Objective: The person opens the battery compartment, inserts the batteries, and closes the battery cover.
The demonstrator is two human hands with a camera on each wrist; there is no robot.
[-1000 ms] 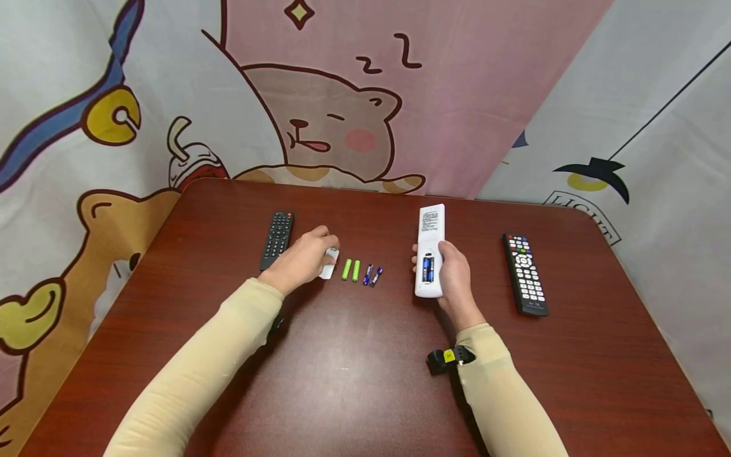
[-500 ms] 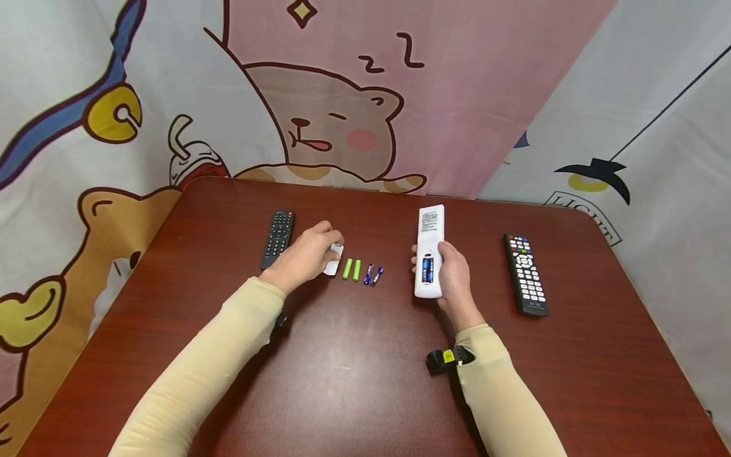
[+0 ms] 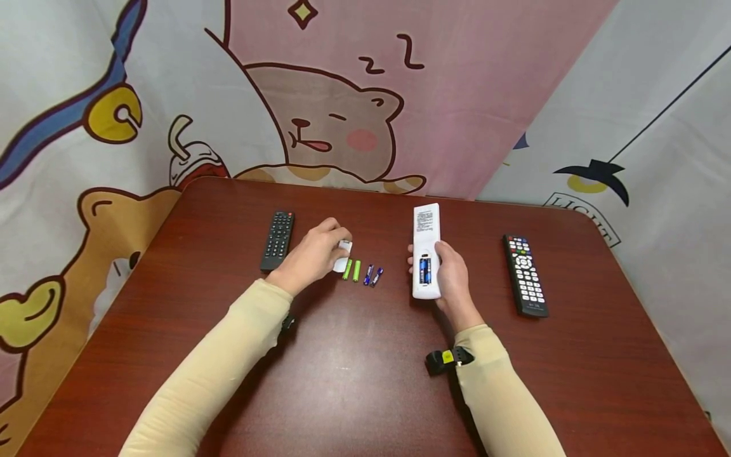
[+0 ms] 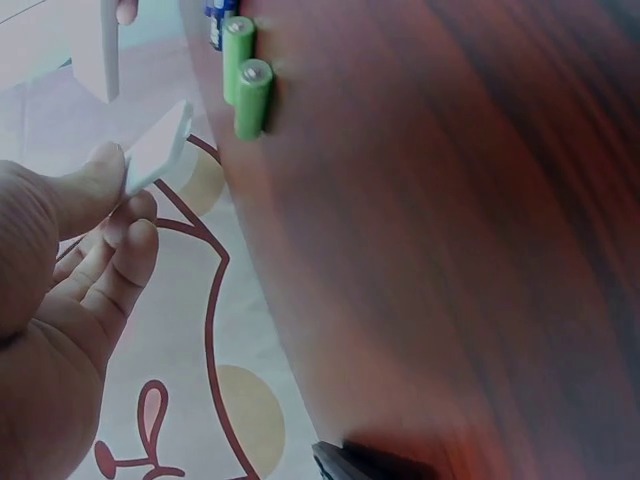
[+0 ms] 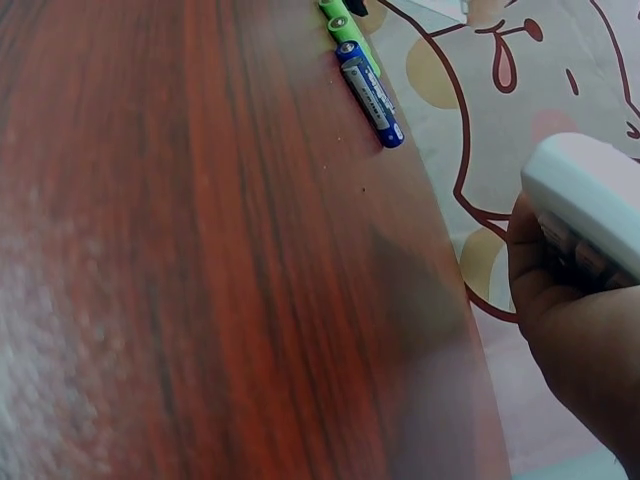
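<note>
My right hand (image 3: 455, 274) grips a white remote control (image 3: 426, 241), its back turned up toward me. Two blue batteries (image 3: 425, 270) sit in its uncovered compartment. Between thumb and fingers my left hand (image 3: 315, 254) pinches a small white battery cover (image 3: 342, 257), which shows as a thin tilted plate in the left wrist view. The cover is raised above the table, beside two green batteries (image 3: 352, 270). Just right of these lie two loose dark-blue batteries (image 3: 373, 275). In the right wrist view the white remote (image 5: 590, 195) shows only its end and edge.
A black remote (image 3: 278, 241) lies behind the left wrist, and another black remote with white buttons (image 3: 525, 275) lies to the right of my right hand. A cartoon-print curtain (image 3: 320, 120) hangs along the far edge of the brown table (image 3: 354, 368).
My left hand has carried the white battery cover to the right, up to the green batteries. The right hand and the white remote have shifted slightly left.
</note>
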